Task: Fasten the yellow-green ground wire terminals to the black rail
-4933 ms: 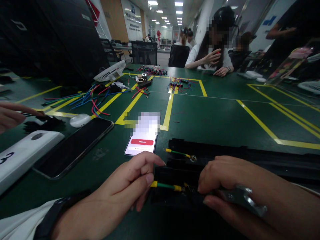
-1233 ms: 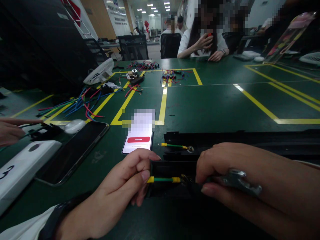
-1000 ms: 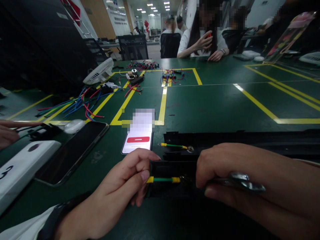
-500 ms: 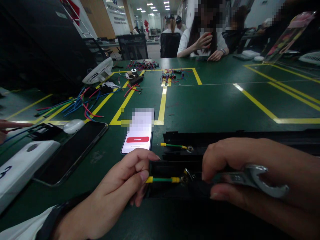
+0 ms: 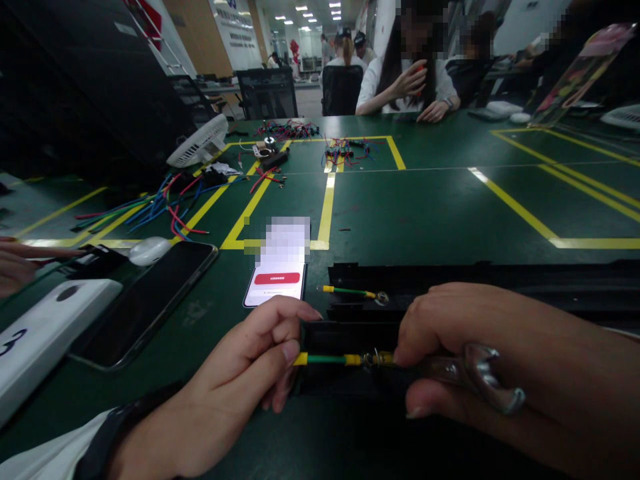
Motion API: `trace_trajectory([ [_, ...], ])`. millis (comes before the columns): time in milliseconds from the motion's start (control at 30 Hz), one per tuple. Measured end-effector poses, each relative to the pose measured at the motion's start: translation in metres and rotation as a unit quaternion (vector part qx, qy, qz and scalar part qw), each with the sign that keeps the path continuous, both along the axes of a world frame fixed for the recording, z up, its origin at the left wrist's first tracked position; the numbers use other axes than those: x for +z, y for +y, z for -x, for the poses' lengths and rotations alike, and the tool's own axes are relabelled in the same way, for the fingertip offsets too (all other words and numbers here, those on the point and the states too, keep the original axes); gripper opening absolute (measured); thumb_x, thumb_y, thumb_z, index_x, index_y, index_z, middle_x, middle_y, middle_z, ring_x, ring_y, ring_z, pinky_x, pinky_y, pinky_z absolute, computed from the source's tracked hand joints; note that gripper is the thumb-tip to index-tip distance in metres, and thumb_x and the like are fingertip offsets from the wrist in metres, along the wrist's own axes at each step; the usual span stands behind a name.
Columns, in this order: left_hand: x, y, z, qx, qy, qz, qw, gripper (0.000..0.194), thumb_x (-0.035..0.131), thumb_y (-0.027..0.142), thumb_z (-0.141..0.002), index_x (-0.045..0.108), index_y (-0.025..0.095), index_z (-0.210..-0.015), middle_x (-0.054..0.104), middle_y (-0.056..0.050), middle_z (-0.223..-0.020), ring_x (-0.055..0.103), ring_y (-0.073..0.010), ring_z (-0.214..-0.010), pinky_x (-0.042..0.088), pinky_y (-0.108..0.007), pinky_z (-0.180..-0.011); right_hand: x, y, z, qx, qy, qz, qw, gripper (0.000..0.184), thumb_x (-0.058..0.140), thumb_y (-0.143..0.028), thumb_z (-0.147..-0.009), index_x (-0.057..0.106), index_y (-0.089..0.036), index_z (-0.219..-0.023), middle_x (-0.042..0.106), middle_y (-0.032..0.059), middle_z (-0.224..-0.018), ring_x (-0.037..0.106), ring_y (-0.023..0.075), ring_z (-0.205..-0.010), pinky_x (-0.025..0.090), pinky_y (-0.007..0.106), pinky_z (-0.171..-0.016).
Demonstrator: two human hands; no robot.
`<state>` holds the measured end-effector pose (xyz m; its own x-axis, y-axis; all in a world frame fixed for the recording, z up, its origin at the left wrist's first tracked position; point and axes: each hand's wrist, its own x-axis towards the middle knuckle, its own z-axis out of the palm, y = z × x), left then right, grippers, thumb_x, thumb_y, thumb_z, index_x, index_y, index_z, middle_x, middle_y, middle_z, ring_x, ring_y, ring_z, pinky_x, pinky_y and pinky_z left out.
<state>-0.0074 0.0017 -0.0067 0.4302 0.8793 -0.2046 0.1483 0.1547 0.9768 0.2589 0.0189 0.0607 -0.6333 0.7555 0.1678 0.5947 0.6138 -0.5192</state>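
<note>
My left hand (image 5: 265, 353) pinches the yellow end of a short green wire (image 5: 325, 359) between thumb and fingers. The wire's other yellow-sleeved end meets a metal fastener (image 5: 369, 360) in a long black channel-shaped housing (image 5: 340, 383). In my right hand (image 5: 460, 333) is a combination wrench (image 5: 493, 377), its open jaw pointing toward me and to the right. The wrench's ring end is by the fastener; exactly how it sits there is hard to make out. Just behind lies a second black housing (image 5: 475, 273) with a similar green wire (image 5: 347, 291) fixed in it.
A lit phone (image 5: 275, 293) lies behind my left hand. To the left are a dark phone (image 5: 150, 300), a white box (image 5: 55, 327) and loose coloured wires (image 5: 170, 200). Another person's hand (image 5: 17, 267) is at the left edge. A person (image 5: 410, 87) sits across the table.
My right hand has shifted slightly left with the wrench, and the wrench has turned a little around the fastener. My left hand keeps its hold on the wire.
</note>
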Motion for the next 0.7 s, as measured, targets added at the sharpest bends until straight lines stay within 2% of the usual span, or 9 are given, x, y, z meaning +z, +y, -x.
trace_trajectory([
  [133,0.002,0.000,0.000,0.000,0.000,0.002,1.000,0.022,0.040,0.028,-0.101,0.052,0.030,-0.119,0.048,0.005,-0.070,0.048,-0.0104,-0.056,0.042,-0.020,-0.051,0.002,-0.002,0.000,0.007,-0.014,0.007,1.000,0.011,0.074,-0.027,-0.078,0.063,-0.029,-0.078,0.067,-0.0079,-0.064,0.060,0.0141,-0.053,0.040,0.022,-0.042],
  [267,0.003,0.002,-0.002,0.002,0.006,-0.004,1.000,0.021,0.040,0.028,-0.100,0.053,0.030,-0.118,0.048,0.005,-0.069,0.047,-0.0103,-0.054,0.042,-0.020,-0.049,0.002,-0.005,-0.002,-0.007,-0.018,0.023,1.000,0.009,0.068,-0.025,-0.081,0.064,-0.031,-0.086,0.070,-0.0080,-0.075,0.065,0.0152,-0.064,0.047,0.023,-0.051],
  [567,-0.001,-0.001,0.004,-0.005,0.015,-0.010,1.000,0.023,0.039,0.028,-0.102,0.051,0.031,-0.121,0.048,0.005,-0.070,0.049,-0.0104,-0.055,0.043,-0.020,-0.051,0.018,-0.007,0.001,-0.018,-0.023,0.130,0.991,0.007,0.064,-0.023,-0.088,0.067,-0.030,-0.087,0.071,-0.0096,-0.082,0.066,0.0125,-0.074,0.050,0.021,-0.061],
  [700,-0.001,0.000,0.003,-0.002,0.012,-0.004,1.000,0.023,0.040,0.028,-0.102,0.051,0.030,-0.121,0.048,0.005,-0.071,0.049,-0.0106,-0.056,0.043,-0.020,-0.051,0.014,-0.002,-0.003,0.001,-0.016,0.147,0.989,0.008,0.065,-0.025,-0.088,0.069,-0.032,-0.090,0.073,-0.0105,-0.087,0.067,0.0126,-0.077,0.052,0.021,-0.067],
])
